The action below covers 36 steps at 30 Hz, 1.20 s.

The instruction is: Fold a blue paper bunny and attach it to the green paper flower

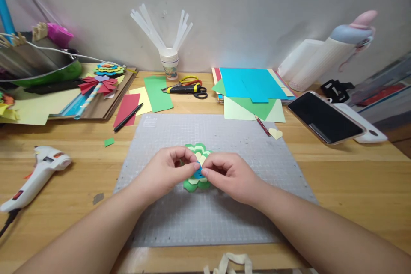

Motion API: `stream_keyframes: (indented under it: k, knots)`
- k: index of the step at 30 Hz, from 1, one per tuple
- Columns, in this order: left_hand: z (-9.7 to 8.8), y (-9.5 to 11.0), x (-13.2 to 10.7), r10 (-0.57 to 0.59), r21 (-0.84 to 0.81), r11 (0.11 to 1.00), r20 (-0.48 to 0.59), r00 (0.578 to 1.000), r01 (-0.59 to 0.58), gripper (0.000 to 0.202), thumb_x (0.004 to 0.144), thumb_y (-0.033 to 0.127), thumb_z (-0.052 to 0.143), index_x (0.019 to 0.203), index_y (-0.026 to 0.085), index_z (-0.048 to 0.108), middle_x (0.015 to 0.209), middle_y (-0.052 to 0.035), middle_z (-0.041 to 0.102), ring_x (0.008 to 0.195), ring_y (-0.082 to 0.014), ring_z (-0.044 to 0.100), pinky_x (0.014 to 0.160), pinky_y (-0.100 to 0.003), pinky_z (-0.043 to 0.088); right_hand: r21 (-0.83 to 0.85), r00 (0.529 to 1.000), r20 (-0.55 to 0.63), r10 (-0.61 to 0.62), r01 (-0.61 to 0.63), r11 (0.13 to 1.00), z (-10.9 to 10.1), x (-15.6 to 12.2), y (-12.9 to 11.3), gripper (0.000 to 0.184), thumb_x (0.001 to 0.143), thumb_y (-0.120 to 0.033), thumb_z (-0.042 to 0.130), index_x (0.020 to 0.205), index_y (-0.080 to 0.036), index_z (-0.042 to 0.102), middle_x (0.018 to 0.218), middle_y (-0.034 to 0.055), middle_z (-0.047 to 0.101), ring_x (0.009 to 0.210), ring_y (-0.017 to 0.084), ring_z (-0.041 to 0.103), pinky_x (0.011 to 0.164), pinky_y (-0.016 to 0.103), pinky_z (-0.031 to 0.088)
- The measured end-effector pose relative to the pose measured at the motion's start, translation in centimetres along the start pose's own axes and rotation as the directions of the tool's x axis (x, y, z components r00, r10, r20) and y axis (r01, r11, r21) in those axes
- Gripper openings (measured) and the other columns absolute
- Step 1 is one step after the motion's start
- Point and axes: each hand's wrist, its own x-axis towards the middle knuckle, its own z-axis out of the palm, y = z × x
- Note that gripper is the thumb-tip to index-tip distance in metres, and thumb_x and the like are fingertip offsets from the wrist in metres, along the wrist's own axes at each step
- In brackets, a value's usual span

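Note:
A layered paper flower point(191, 185) in green, pale green and cream is at the middle of the grey cutting mat point(205, 222). Over its centre is a small blue paper piece point(198, 174) with dark marks on it. My left hand point(170, 167) pinches the left side of the blue piece between thumb and forefinger. From the other side, my right hand point(233, 175) pinches its right edge. The fingers of both hands cover parts of the petals.
A white glue gun point(45, 167) lies at left. Behind the mat are a black pen point(128, 117), a utility knife point(183, 89), a pencil point(262, 125), stacked coloured paper point(253, 83) and a paper cup point(170, 66) of white sticks. A phone point(327, 117) leans at right.

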Motion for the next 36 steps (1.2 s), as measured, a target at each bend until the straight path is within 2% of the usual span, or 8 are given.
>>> stream_keyframes:
  k: [6, 10, 14, 18, 24, 29, 34, 36]
  knots:
    - [-0.4, 0.1, 0.5, 0.124, 0.160, 0.981, -0.065, 0.990, -0.113, 0.015, 0.069, 0.032, 0.064, 0.064, 0.018, 0.060, 0.081, -0.0008, 0.055, 0.081, -0.0163, 0.052, 0.073, -0.028, 0.039, -0.044, 0.998, -0.062, 0.021, -0.023, 0.999, -0.3, 0.1, 0.3, 0.017, 0.087, -0.029, 0.055, 0.076, -0.018, 0.063, 0.066, -0.0018, 0.055, 0.060, 0.011, 0.046, 0.055, 0.024, 0.035]
    - [-1.2, 0.6, 1.7, 0.055, 0.229, 0.973, -0.110, 0.992, -0.028, 0.019, 0.068, 0.036, 0.064, 0.065, 0.018, 0.062, 0.084, -0.0015, 0.056, 0.078, -0.0165, 0.052, 0.069, -0.028, 0.039, 0.002, 0.979, -0.192, 0.073, -0.074, 0.997, -1.2, 0.9, 0.8, 0.024, 0.090, -0.038, 0.050, 0.081, -0.018, 0.061, 0.065, -0.0020, 0.052, 0.055, 0.010, 0.044, 0.051, 0.024, 0.035]
    - [-1.8, 1.5, 2.9, -0.053, 0.273, 0.959, -0.073, 0.996, 0.071, 0.019, 0.064, 0.035, 0.066, 0.067, 0.017, 0.064, 0.077, -0.0008, 0.060, 0.070, -0.0157, 0.054, 0.063, -0.027, 0.039, 0.056, 0.963, -0.248, 0.107, -0.096, 0.994, -1.6, 1.4, 1.2, 0.024, 0.087, -0.039, 0.051, 0.079, -0.018, 0.059, 0.064, -0.0025, 0.052, 0.050, 0.010, 0.042, 0.047, 0.023, 0.035]
    - [-2.0, 2.0, 3.8, -0.110, 0.295, 0.949, -0.031, 0.993, 0.114, 0.021, 0.064, 0.036, 0.068, 0.069, 0.016, 0.066, 0.068, -0.0003, 0.060, 0.065, -0.0156, 0.054, 0.059, -0.026, 0.039, 0.068, 0.964, -0.242, 0.108, -0.094, 0.993, -1.5, 1.4, 1.2, 0.021, 0.085, -0.036, 0.054, 0.079, -0.018, 0.060, 0.066, -0.0017, 0.055, 0.057, 0.011, 0.048, 0.053, 0.024, 0.039]
    - [-1.8, 1.3, 4.1, -0.069, 0.331, 0.941, -0.017, 0.997, 0.071, 0.019, 0.062, 0.036, 0.069, 0.065, 0.017, 0.069, 0.081, -0.0023, 0.060, 0.076, -0.0178, 0.059, 0.066, -0.027, 0.045, 0.050, 0.967, -0.234, 0.103, -0.094, 0.994, -1.4, 1.6, 1.1, 0.019, 0.085, -0.035, 0.054, 0.080, -0.018, 0.062, 0.067, -0.0015, 0.056, 0.061, 0.012, 0.050, 0.056, 0.024, 0.040]
    - [-1.8, 0.6, 4.3, -0.024, 0.386, 0.922, -0.011, 1.000, 0.026, 0.015, 0.065, 0.033, 0.067, 0.064, 0.018, 0.071, 0.082, -0.0023, 0.058, 0.079, -0.0186, 0.059, 0.071, -0.029, 0.045, 0.003, 0.972, -0.220, 0.088, -0.090, 0.996, -1.4, 1.7, 1.4, 0.019, 0.087, -0.033, 0.053, 0.081, -0.018, 0.062, 0.068, -0.0012, 0.057, 0.061, 0.012, 0.051, 0.056, 0.024, 0.041]
    - [-1.7, 0.0, 4.6, 0.020, 0.453, 0.891, -0.040, 0.999, 0.000, 0.012, 0.064, 0.032, 0.067, 0.064, 0.020, 0.072, 0.081, -0.0023, 0.057, 0.080, -0.0201, 0.058, 0.074, -0.032, 0.045, -0.124, 0.982, -0.191, 0.007, -0.031, 0.992, -1.6, 1.3, 1.0, 0.019, 0.089, -0.030, 0.052, 0.080, -0.018, 0.065, 0.071, 0.0008, 0.059, 0.066, 0.014, 0.052, 0.061, 0.026, 0.040]
    - [-1.7, -0.1, 4.6, 0.034, 0.471, 0.882, -0.042, 0.999, -0.010, 0.012, 0.065, 0.031, 0.067, 0.063, 0.021, 0.072, 0.080, -0.0023, 0.057, 0.081, -0.0205, 0.057, 0.074, -0.032, 0.045, -0.241, 0.990, -0.119, -0.081, 0.050, 0.969, -1.9, 1.0, 0.5, 0.023, 0.091, -0.030, 0.050, 0.081, -0.018, 0.068, 0.073, 0.0020, 0.060, 0.069, 0.014, 0.053, 0.064, 0.027, 0.039]
